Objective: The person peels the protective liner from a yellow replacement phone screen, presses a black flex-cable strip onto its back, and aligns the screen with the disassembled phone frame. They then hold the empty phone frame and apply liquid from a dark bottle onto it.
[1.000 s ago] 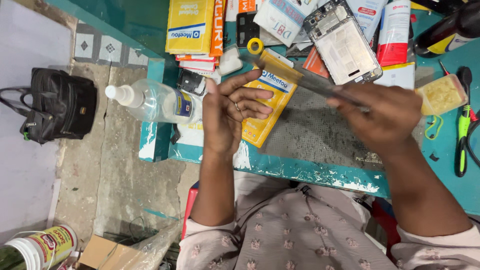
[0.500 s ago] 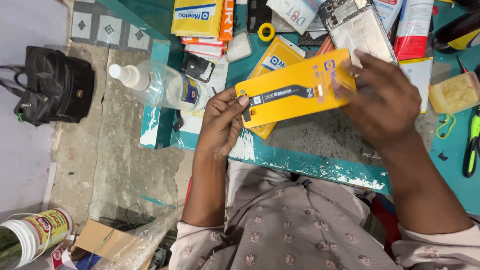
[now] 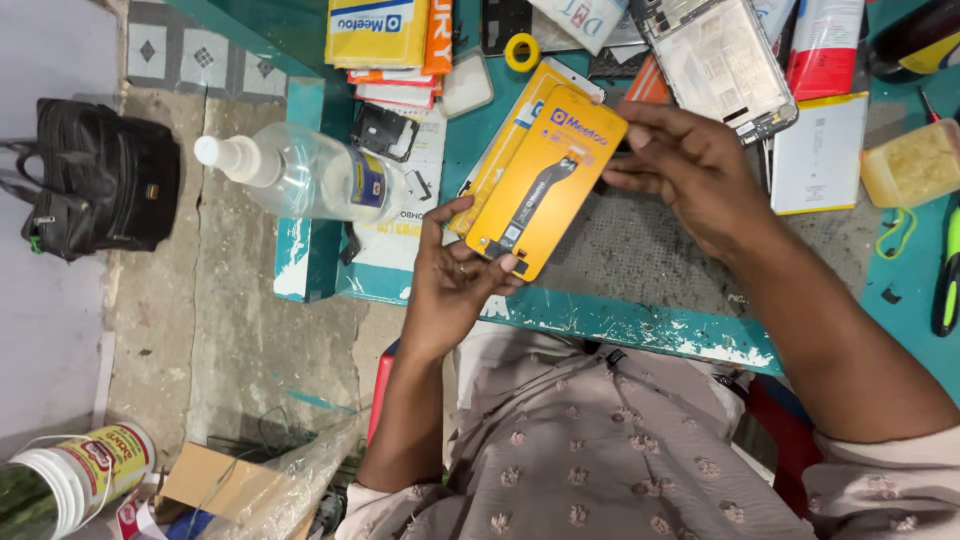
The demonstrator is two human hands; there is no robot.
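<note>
One head view only. Both hands closed on yellow card packet (image 3: 545, 180), held tilted above front edge of teal tabletop (image 3: 640, 325). Left hand (image 3: 455, 285) pinching lower corner, thumb on top; right hand (image 3: 690, 165) gripping upper right edge, fingers curled. Dark flex strip (image 3: 530, 200) running along packet face. Probably light, thin, bendy; strip inside likely fragile, so best held by card edges, no folding, no pressing on the strip. Second yellow packet (image 3: 500, 165) directly beneath, mostly covered. Phone frame (image 3: 720, 65) cut off at top edge. Packet back not visible; right fingertips behind card hidden. Plastic bottle (image 3: 310, 175) lying well left, apart from hands.
</note>
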